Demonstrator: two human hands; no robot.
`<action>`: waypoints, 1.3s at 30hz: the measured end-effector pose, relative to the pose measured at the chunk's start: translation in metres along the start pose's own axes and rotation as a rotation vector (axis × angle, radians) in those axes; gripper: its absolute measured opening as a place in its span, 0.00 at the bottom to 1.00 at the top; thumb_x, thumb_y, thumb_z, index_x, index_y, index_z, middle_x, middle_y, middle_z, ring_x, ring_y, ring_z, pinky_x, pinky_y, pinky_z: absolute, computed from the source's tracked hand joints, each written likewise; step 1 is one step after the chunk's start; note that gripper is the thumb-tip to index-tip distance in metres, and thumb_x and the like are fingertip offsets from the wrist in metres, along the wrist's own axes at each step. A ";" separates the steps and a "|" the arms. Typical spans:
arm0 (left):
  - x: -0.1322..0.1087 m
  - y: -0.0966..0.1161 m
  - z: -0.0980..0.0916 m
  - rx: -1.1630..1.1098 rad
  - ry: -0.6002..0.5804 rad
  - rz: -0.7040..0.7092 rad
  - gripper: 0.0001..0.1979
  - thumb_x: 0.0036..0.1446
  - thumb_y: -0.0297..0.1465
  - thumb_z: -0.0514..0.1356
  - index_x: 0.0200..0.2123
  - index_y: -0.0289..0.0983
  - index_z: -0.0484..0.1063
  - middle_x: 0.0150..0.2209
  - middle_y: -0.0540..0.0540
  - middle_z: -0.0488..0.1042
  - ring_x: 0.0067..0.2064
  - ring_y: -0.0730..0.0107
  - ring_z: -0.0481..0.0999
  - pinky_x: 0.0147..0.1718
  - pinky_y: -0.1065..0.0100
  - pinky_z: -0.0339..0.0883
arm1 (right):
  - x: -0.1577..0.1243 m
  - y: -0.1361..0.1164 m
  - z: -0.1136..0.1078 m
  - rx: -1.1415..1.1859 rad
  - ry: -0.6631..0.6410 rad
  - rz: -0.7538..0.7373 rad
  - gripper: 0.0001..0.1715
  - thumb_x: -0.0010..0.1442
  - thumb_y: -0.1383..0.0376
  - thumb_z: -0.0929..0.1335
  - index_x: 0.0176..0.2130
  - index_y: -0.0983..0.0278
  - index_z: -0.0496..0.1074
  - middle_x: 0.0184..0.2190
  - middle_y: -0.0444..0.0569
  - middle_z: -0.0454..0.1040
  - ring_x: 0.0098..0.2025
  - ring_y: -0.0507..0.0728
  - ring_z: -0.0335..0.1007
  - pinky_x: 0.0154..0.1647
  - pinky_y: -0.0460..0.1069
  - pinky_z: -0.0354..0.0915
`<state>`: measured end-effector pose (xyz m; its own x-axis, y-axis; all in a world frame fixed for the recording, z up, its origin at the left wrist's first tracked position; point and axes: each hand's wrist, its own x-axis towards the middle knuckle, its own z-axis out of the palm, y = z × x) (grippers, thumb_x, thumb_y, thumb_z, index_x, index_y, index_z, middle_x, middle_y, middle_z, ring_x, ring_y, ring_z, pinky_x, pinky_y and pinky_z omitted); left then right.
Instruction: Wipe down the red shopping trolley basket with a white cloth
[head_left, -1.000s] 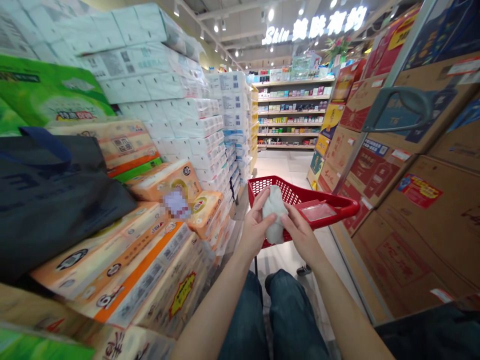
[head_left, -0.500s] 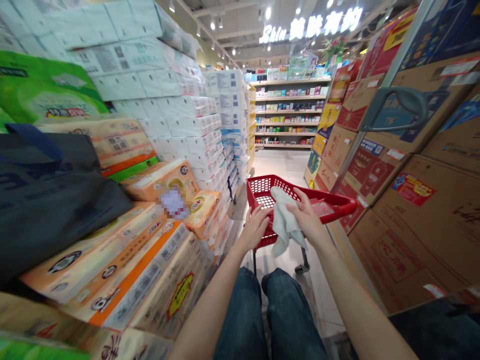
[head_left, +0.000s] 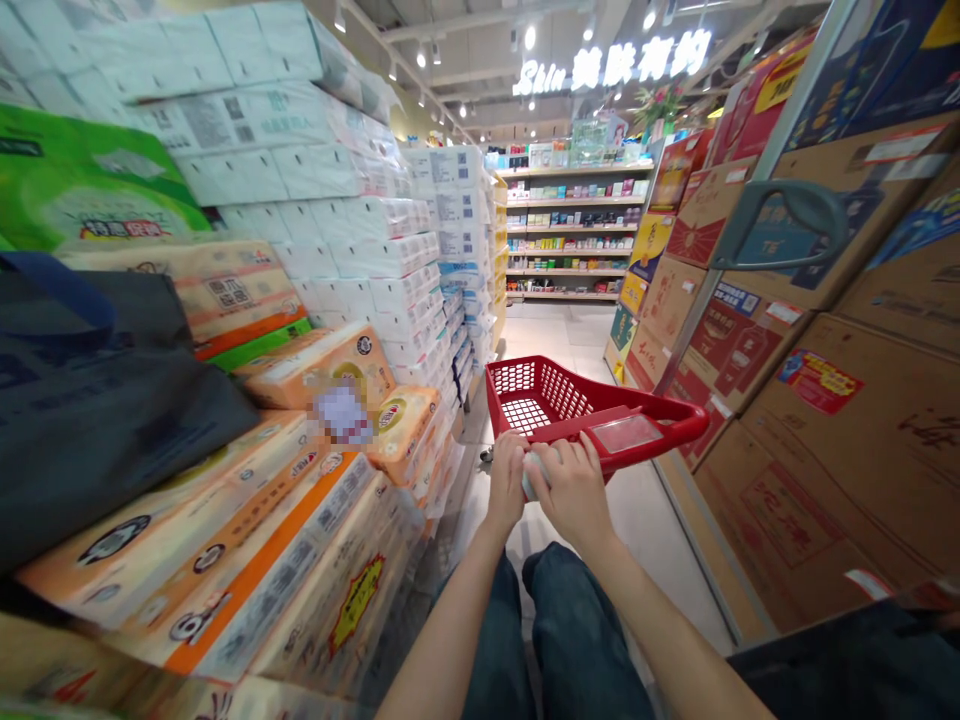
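A pale grey cloth is bunched up tight, with most of it hidden between my two hands. My left hand and my right hand press together around it, fingers curled over the fabric. Both hands sit just behind the near rim of a red plastic mesh shopping cart basket. The basket's red handle bar runs off to the right, with a clear label panel on it. The basket looks bare inside.
Tall stacks of packaged tissue and a dark fabric bag line the left side. Printed cardboard cartons form the right wall. A tiled aisle floor leads back to lit shelves. My jeans-covered legs lie below.
The cloth, which hung loose and spread out, is now wadded small. My hands have come together around it and dropped lower, nearer the basket's near rim.
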<state>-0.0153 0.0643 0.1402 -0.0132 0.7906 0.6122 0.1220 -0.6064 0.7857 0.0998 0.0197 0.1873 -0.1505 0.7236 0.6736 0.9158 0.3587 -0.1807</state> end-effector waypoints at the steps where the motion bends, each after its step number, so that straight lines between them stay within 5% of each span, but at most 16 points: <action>1: -0.003 0.000 -0.003 -0.005 0.033 -0.005 0.22 0.69 0.44 0.41 0.36 0.39 0.68 0.41 0.43 0.70 0.49 0.60 0.69 0.55 0.55 0.60 | 0.001 -0.009 0.003 -0.004 0.003 -0.019 0.15 0.66 0.58 0.61 0.46 0.60 0.72 0.36 0.51 0.72 0.42 0.60 0.66 0.63 0.61 0.51; 9: -0.021 0.008 -0.046 0.017 0.089 -0.003 0.22 0.69 0.44 0.41 0.33 0.39 0.67 0.40 0.44 0.71 0.48 0.61 0.70 0.55 0.56 0.60 | -0.006 -0.042 0.025 0.090 0.021 -0.151 0.14 0.66 0.59 0.61 0.38 0.60 0.73 0.33 0.47 0.74 0.38 0.56 0.67 0.62 0.59 0.51; 21: -0.029 0.012 -0.076 0.125 0.173 -0.030 0.22 0.68 0.43 0.42 0.31 0.39 0.68 0.38 0.44 0.72 0.47 0.61 0.71 0.51 0.59 0.63 | -0.007 -0.068 0.032 0.190 0.028 -0.215 0.13 0.66 0.59 0.62 0.38 0.60 0.73 0.32 0.47 0.75 0.38 0.55 0.68 0.55 0.54 0.56; 26: -0.027 0.015 -0.077 0.168 0.124 -0.043 0.21 0.68 0.43 0.43 0.31 0.39 0.67 0.36 0.45 0.70 0.43 0.63 0.70 0.49 0.60 0.63 | -0.003 -0.039 0.026 0.217 0.000 -0.292 0.13 0.66 0.59 0.62 0.43 0.61 0.73 0.38 0.47 0.78 0.43 0.55 0.70 0.60 0.56 0.52; 32: -0.025 0.020 -0.072 0.179 0.099 -0.035 0.21 0.69 0.42 0.44 0.28 0.39 0.65 0.36 0.46 0.69 0.43 0.64 0.69 0.49 0.62 0.61 | -0.004 0.017 0.019 0.217 0.128 -0.322 0.09 0.65 0.63 0.64 0.41 0.60 0.74 0.42 0.45 0.79 0.48 0.56 0.72 0.61 0.58 0.46; 36: -0.027 0.017 -0.073 0.164 0.116 -0.035 0.22 0.69 0.42 0.42 0.28 0.39 0.65 0.35 0.46 0.69 0.42 0.64 0.69 0.48 0.63 0.62 | -0.011 -0.023 0.028 0.221 0.224 -0.052 0.11 0.67 0.65 0.62 0.39 0.61 0.73 0.39 0.46 0.79 0.47 0.55 0.72 0.61 0.57 0.47; 39: -0.029 0.013 -0.078 0.137 0.153 -0.033 0.23 0.69 0.43 0.40 0.31 0.38 0.66 0.37 0.45 0.69 0.43 0.64 0.70 0.49 0.62 0.63 | -0.013 -0.074 0.037 0.183 0.168 -0.006 0.11 0.66 0.62 0.62 0.39 0.60 0.73 0.36 0.45 0.78 0.43 0.54 0.71 0.63 0.57 0.46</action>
<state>-0.0903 0.0271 0.1398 -0.1682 0.7814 0.6010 0.2526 -0.5551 0.7925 0.0205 0.0058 0.1650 -0.0773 0.6185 0.7820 0.8300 0.4745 -0.2933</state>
